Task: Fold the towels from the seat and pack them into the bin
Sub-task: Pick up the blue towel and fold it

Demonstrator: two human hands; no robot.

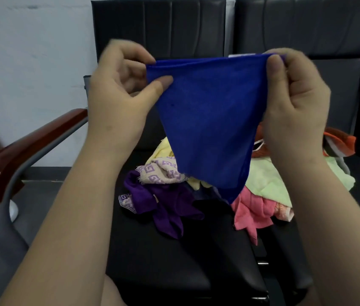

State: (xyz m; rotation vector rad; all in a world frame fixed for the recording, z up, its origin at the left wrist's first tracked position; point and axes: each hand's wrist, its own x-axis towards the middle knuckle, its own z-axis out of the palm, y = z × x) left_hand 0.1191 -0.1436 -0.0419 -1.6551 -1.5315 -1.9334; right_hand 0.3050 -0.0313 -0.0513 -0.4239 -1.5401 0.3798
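1. Nearest to us are our bare arms, the left forearm [71,217] and the right forearm [333,217], rising from the bottom edge toward the hands.
2. Our left hand [119,91] pinches one upper corner of the blue towel [207,120] between thumb and curled fingers. Our right hand [296,102] pinches the opposite upper corner the same way.
3. The blue towel hangs in the air between the hands. Its top edge is stretched from one hand to the other, and the cloth narrows to a point below them. We cannot tell whether that point touches the heap beneath.
4. Below the hands, on the black seat [163,261], lies a loose heap of towels.
   - On the left hand's side are a purple towel [165,206], a beige patterned towel [161,171] and a yellow towel [163,151].
   - Under the right hand are a pink towel [252,213] and a light green towel [267,180].
   - Just beyond the right wrist is an orange towel [338,142].
5. Out past the left hand runs a brown armrest [26,146]. Behind both hands stands the black backrest [159,25], and a second black chair [307,25] is behind the right hand.
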